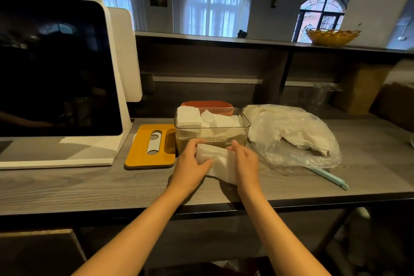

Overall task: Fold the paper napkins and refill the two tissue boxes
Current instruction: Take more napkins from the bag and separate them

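Fingers [202,163] of both hands are curled round a white paper napkin stack [220,161], which could be splayed apart if gripped unevenly.

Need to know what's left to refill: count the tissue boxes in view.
2. A clear box stands open behind the hands, partly filled with napkins. A red box sits directly behind it, mostly hidden. Others may be out of view.

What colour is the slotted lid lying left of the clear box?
Yellow-orange lid, seen in the head view.
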A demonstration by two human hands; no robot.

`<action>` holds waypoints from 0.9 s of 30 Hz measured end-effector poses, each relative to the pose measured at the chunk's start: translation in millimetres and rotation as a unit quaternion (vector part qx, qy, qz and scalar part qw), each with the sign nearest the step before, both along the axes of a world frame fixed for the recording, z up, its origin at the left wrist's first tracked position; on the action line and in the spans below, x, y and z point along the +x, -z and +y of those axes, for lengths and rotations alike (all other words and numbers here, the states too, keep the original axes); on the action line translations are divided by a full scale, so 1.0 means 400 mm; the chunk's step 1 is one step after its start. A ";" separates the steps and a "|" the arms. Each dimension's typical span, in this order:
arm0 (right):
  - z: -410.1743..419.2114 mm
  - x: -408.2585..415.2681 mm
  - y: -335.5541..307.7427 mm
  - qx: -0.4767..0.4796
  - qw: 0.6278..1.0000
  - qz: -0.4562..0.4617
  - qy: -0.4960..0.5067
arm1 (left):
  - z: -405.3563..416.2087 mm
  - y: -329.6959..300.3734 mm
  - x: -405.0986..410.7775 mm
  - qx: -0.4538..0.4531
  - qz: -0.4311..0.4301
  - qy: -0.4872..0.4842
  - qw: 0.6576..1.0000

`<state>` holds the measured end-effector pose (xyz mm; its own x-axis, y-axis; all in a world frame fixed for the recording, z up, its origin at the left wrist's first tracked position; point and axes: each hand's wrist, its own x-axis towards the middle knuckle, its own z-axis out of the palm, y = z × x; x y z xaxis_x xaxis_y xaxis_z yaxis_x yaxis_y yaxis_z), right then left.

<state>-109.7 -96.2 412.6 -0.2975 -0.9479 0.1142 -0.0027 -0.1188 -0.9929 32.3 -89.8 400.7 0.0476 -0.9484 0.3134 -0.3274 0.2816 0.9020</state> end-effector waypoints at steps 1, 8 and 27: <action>0.001 0.000 0.000 -0.002 1.000 0.021 -0.014 | -0.001 0.002 -0.001 0.011 -0.003 -0.015 1.000; -0.017 0.016 0.012 -0.019 0.995 0.083 -0.043 | 0.006 -0.017 -0.046 0.026 0.163 -0.007 0.986; 0.048 -0.051 -0.008 -0.010 0.952 0.239 -0.192 | -0.028 -0.022 -0.022 0.020 -0.083 -0.135 0.987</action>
